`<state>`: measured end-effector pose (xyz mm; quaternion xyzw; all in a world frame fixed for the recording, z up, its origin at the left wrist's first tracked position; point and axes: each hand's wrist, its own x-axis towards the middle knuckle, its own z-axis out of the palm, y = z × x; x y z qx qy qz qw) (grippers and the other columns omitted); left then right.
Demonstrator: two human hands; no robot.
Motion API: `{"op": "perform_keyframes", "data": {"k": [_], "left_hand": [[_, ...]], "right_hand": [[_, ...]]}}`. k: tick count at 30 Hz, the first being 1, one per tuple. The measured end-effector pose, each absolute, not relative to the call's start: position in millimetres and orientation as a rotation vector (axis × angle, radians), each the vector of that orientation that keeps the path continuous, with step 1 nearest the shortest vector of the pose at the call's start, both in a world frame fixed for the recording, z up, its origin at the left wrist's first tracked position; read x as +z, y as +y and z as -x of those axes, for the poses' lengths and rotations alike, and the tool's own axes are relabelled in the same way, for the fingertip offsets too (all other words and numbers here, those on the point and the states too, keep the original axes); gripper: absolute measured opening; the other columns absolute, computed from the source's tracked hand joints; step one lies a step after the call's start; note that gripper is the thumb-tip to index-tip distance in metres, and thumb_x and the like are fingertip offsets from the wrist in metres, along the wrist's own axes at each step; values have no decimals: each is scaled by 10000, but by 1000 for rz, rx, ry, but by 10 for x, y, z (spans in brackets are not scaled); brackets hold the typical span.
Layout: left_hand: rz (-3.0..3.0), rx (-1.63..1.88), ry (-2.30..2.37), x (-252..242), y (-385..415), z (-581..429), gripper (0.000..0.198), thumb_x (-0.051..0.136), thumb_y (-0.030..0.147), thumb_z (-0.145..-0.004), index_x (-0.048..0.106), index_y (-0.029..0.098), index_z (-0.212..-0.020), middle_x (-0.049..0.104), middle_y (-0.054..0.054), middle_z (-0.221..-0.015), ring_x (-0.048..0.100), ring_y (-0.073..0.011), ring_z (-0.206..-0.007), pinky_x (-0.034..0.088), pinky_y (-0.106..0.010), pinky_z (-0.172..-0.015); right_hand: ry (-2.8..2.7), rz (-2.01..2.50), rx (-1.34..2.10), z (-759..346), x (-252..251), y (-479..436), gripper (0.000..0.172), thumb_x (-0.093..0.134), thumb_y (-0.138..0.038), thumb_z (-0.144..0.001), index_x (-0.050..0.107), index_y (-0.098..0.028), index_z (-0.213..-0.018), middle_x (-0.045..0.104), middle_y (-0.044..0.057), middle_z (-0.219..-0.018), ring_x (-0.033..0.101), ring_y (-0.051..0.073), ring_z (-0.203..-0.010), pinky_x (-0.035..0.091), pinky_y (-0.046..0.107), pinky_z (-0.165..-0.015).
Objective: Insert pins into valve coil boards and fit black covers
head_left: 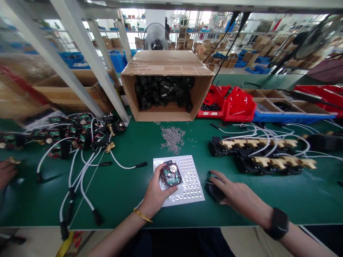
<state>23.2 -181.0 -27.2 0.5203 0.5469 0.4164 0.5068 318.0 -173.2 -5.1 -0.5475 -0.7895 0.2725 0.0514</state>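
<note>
A co-worker's hand enters at the far left edge of the green workbench, fingers on a brass fitting. Beside it lies a heap of open circuit-board assemblies, their white cables trailing toward the bench's near edge. At center, the worker's left hand, a gold-colored bracelet at the wrist, grasps an open black housing, thumb along its near rim. The housing, its green circuit board and a round white part facing up, is held over the left part of a white sheet dotted with rows of silvery pieces. Beyond the sheet lie a loose pile of small screws and a cardboard carton on its side, filled with black parts. Just right of the sheet, the right hand, with a black watch at the wrist, grips a black plastic shell, slightly blurred, fingers curled over it. Red bins stand behind; farther right, black units with brass tee fittings line up in two rows before a blue compartment tray.
</note>
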Motion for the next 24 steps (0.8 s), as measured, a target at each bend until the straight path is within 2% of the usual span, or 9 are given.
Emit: {"op": "perform_keyframes", "data": {"k": [3,5,7,11,13,15,18,21,24], "left_hand": [[-1424,929,1386,-128,-1827,-254,647,711,255,-681,407,201,-1249,502,-104,-1233,507,-266,-1119,411,-446,-972],[-1663,827,1427,19,-1849,-283,670,718,322,-679,412,224,-1267,503,-98,-1210,481,-281,-1117,401,-468,-967],[-1903,726,1416,152,-1875,-328,725,719,379,-675,385,238,-1303,507,-95,-1178,468,-289,-1092,399,-479,-953],[-2152,599,1449,255,-1916,-439,795,732,395,-658,348,218,-1332,511,-100,-1112,477,-303,-1020,420,-479,-898],[-2189,564,1486,249,-1924,-474,789,732,389,-659,350,214,-1327,511,-99,-1091,479,-305,-1002,425,-480,-881],[-2210,539,1502,243,-1925,-489,763,713,395,-681,346,213,-1325,508,-102,-1092,479,-302,-1002,423,-481,-881],[-2223,500,1510,247,-1918,-493,740,705,386,-692,351,198,-1315,506,-109,-1098,478,-304,-1015,415,-481,-893],[-2184,521,1491,240,-1908,-496,782,744,384,-646,362,197,-1302,505,-106,-1104,475,-306,-1021,412,-480,-898],[-2110,597,1435,215,-1897,-497,892,770,398,-607,300,236,-1347,504,-90,-1096,478,-294,-1002,418,-476,-878]], "right_hand": [[-1675,1615,1228,-2959,18,-1748,357,573,-452,-761,578,-216,-1029,626,74,-961,569,163,-620,447,264,-509],[-1090,1456,1595,-2735,23,-1758,443,406,-574,-831,538,-219,-1061,588,23,-728,378,67,-387,294,186,-353],[-664,1266,1866,-2493,-26,-1772,482,388,-610,-821,508,-232,-1095,539,-20,-640,166,17,-324,159,154,-316],[-386,1173,1947,-2139,-176,-1811,465,604,-567,-713,522,-236,-1029,424,-90,-519,137,6,-328,137,128,-321],[-488,1176,1915,-2076,-198,-1834,493,592,-573,-733,490,-266,-1105,438,-90,-542,187,13,-323,164,126,-324],[-730,1167,1856,-2076,-166,-1855,479,516,-580,-791,452,-290,-1166,541,-47,-696,337,40,-370,286,148,-355],[-1244,1163,1614,-2119,-77,-1876,418,417,-517,-874,439,-254,-1198,556,38,-1069,572,157,-800,481,269,-724],[-1582,1172,1388,-2115,-36,-1890,402,334,-428,-924,385,-206,-1256,460,79,-1256,438,212,-1158,319,332,-1007],[-1653,1250,1283,-2041,-52,-1914,392,274,-380,-938,348,-181,-1268,474,102,-1244,456,215,-1149,347,335,-985]]}}
